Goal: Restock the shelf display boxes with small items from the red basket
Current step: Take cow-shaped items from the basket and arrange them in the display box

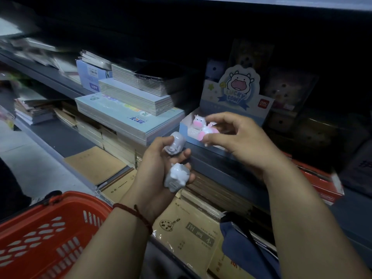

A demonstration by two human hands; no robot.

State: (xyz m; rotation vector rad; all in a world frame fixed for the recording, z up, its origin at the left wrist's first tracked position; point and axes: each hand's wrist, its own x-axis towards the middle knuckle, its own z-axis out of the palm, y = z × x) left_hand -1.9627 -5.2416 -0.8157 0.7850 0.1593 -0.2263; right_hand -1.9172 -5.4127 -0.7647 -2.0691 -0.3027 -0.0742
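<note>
Here the left hand (155, 164) grips two white cows (177, 177), right hand (239, 143) pinches one pink cow (207, 133) above the display box (213, 101)

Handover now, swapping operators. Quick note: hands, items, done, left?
Left hand: grips two white plastic cow figurines, one above the other.
Right hand: fingers pinch a pink-and-white cow figurine at the front of the light-blue cardboard cow display box.
Done: at least one pink-and-white cow stands in the box.
Left: set down the pinched one, then the two white ones.
Red plastic basket lower left; contents not visible.
</note>
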